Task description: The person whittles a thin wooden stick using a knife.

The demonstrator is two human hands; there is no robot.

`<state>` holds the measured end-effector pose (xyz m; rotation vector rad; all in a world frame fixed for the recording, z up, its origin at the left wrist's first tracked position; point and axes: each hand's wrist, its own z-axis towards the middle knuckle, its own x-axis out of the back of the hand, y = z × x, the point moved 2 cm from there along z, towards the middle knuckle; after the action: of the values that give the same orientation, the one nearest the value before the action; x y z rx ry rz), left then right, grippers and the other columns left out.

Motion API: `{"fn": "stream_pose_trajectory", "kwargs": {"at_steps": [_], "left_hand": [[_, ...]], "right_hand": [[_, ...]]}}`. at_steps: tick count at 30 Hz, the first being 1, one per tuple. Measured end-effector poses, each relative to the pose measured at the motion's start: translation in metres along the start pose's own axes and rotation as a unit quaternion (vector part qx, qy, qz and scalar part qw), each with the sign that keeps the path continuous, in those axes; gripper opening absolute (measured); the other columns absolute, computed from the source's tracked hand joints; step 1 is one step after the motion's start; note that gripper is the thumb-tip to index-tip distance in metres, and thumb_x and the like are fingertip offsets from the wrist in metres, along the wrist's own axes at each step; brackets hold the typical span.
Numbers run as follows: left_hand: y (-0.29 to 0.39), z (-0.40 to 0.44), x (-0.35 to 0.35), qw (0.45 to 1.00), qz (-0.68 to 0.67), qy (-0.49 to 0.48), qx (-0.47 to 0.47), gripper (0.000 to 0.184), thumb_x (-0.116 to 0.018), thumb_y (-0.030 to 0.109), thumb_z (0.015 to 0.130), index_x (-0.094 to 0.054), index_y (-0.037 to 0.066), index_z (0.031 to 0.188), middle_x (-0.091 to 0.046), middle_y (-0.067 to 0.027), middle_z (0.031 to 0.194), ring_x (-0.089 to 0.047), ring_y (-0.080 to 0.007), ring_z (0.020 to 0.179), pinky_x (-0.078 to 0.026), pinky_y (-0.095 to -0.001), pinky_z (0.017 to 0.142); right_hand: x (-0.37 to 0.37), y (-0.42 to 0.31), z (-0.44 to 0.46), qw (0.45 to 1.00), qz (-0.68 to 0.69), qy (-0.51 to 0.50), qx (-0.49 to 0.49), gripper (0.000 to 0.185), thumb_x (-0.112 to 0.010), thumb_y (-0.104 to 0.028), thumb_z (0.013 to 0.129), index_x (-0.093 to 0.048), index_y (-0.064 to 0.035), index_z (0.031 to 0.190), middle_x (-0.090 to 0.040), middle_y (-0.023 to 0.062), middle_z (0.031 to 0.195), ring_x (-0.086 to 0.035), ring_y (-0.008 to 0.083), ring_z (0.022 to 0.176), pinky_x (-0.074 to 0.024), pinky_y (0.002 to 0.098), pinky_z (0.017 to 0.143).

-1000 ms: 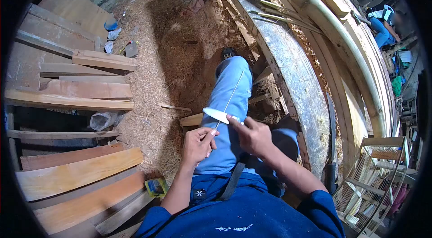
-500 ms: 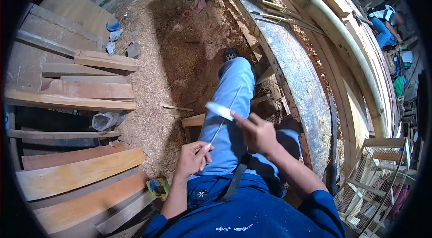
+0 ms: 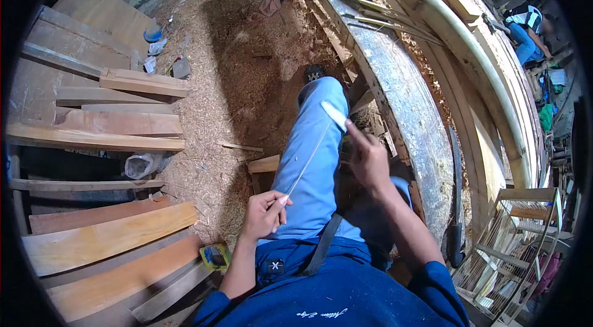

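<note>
My left hand (image 3: pixel 264 216) is closed, pinching the near end of a thin, light stick (image 3: pixel 307 161) between thumb and fingers. The stick slants away over my left thigh, towards the knee. My right hand (image 3: pixel 370 159) is wrapped round the handle of a knife, which the fingers hide. Its pale, shiny blade (image 3: pixel 334 115) lies at the far end of the stick; I cannot tell whether the two touch. Both hands are over the blue trousers (image 3: pixel 321 95) of my lap.
Stacked boards (image 3: pixel 111 228) stand at my left, beside a yellow-edged container (image 3: pixel 215 257). A long, worn plank (image 3: pixel 407 98) runs along my right, with thin strips (image 3: pixel 401 24) on it. A slatted wooden frame (image 3: pixel 509 253) stands lower right. Shavings cover the floor (image 3: pixel 204 111). Another person (image 3: pixel 526 33) crouches far right.
My right hand has slid the knife forward along the stick, away from my left hand, to the far end. The blade is turned to a steeper angle. My left hand has barely moved.
</note>
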<state>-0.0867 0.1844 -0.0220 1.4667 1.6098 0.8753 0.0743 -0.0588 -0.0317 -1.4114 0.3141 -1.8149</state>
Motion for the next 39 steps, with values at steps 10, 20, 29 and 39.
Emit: {"fn": "stream_pose_trajectory", "kwargs": {"at_steps": [10,20,29,39], "left_hand": [[0.042,-0.007,-0.017,0.998,0.039,0.032,-0.041,0.014,-0.066,0.011,0.096,-0.073,-0.001,0.095,-0.064,-0.0046,0.061,-0.049,-0.0031,0.043,-0.035,-0.0201,0.039],[0.074,0.011,-0.042,0.978,0.158,0.019,-0.136,0.012,-0.075,0.009,0.089,-0.076,0.0,0.096,-0.068,-0.0036,0.068,-0.055,-0.0035,0.051,-0.04,-0.0191,0.044],[0.082,0.005,-0.008,0.976,0.091,0.164,-0.114,0.013,-0.078,0.01,0.086,-0.075,0.0,0.092,-0.071,-0.0067,0.074,-0.058,-0.006,0.054,-0.043,-0.0193,0.047],[0.075,0.024,0.002,0.946,-0.153,0.201,-0.204,0.019,-0.073,0.007,0.09,-0.065,-0.001,0.105,-0.071,-0.0135,0.089,-0.065,-0.0142,0.057,-0.051,-0.0228,0.044]], "right_hand": [[0.039,-0.023,0.019,0.753,0.53,-0.057,-0.385,0.033,-0.069,-0.034,0.095,-0.068,-0.004,0.109,-0.043,-0.0064,0.061,-0.039,0.0043,0.045,-0.0279,0.0224,0.04],[0.07,-0.014,0.028,0.731,0.59,-0.016,-0.343,0.021,-0.07,-0.023,0.094,-0.061,-0.0056,0.086,-0.049,-0.003,0.057,-0.041,0.0066,0.042,-0.0308,0.024,0.041],[0.07,0.002,0.032,0.73,0.599,-0.008,-0.329,0.022,-0.072,-0.023,0.092,-0.065,-0.0021,0.09,-0.059,0.0001,0.064,-0.044,0.0061,0.043,-0.0339,0.0234,0.042],[0.075,0.001,0.035,0.761,0.583,0.024,-0.284,0.019,-0.071,-0.02,0.093,-0.069,-0.0009,0.089,-0.064,0.0014,0.067,-0.045,0.0052,0.044,-0.0336,0.0217,0.041]]}}
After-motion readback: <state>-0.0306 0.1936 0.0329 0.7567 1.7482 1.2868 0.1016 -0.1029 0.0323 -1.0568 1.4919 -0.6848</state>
